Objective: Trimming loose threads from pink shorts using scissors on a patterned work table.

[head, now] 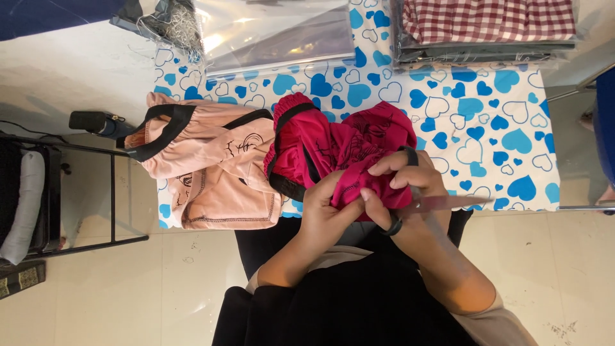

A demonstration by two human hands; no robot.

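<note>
Table cover (487, 122): white cloth printed with blue hearts, spread over the table in front of me; it carries every garment and package listed below.
Clear plastic bags (275, 29): a flat, shiny stack at the far edge of the table cover, left of centre.
Checked fabric pack (490, 22): red-and-white checked cloth folded inside clear wrapping, at the far right corner, well apart from my hands.
Pink garment (211, 170): pale pink with black trim and dark stitching, lying on the near left part of the table cover, partly hanging over the edge, touching the crimson garment on its right side.
Crimson garment (339, 144): deep pink-red with black banding and a dark printed pattern, bunched at the near edge of the table, centre; its lower portion is gathered up in both my hands.
Metal rack (96, 186): black frame standing on the floor to my left, beside the table.
Left hand (327, 208): clenched on a fold of the crimson garment from below, fingers pinching the cloth.
Right hand (407, 182): fingers through the black handles of the scissors, closed around them, knuckles resting against the crimson garment.
Scissors (442, 203): black handles, metal blades pointing right over the table edge; I cannot tell whether the blades are parted.
</note>
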